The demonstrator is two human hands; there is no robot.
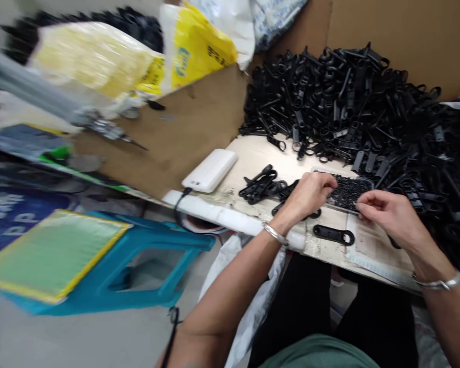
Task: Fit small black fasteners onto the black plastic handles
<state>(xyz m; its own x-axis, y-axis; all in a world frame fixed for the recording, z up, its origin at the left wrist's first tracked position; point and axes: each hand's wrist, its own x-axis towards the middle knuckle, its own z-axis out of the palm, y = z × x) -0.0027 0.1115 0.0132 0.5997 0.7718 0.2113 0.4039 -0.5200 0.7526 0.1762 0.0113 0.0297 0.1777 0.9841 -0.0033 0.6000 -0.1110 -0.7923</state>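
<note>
A shallow clear tray [362,182] full of tiny black parts [345,191] lies on the worktable between my two hands. My left hand [309,194] is at the tray's left side, fingertips pinched together over the small parts. At the tray's front right corner is my right hand [387,210], its thumb and fingers also closed. Whatever either pinch holds is too small or hidden to make out. Just in front of the tray, a black plastic piece with a ring end [333,234] lies flat on the table. Several similar pieces [261,185] sit in a small group left of my left hand.
A large heap of black plastic parts [329,97] covers the back and right of the table [249,148]. A white power bank [210,169] with a cable lies at the left. An electric screwdriver [99,125] hangs farther left, above a blue stool [138,296].
</note>
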